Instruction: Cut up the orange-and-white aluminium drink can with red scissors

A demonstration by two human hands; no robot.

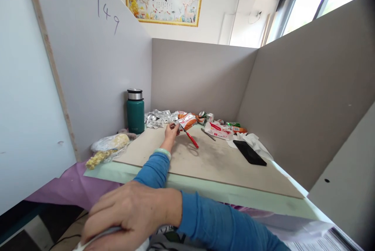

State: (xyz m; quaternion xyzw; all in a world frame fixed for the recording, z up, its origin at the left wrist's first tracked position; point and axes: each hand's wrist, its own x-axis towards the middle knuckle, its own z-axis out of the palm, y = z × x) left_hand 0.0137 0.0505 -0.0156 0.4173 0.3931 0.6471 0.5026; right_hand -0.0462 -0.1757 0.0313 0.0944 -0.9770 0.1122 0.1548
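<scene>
My left hand (172,130), a pale bracelet at its wrist, reaches out over the brown board (216,157). Its fingers are closed on the blade end of what look like red-handled scissors (192,139), whose handle points toward me and to the right. A loop-shaped shadow lies beneath the handle. Just beyond these fingers is an orange and white wrapper (188,121). Close to the camera, my right hand (131,212) crosses to the left in front of my left forearm. Its fingers curl round a whitish, cloth-like thing (101,237), mostly hidden.
A green bottle (135,114) stands at the left. Clear plastic bags (109,143) with yellowish contents lie before it. Crumpled wrappers and cans line the back. A red and white packet (219,130), a thin dark rod (208,134), a black phone (249,152) and tissues (254,143) lie right.
</scene>
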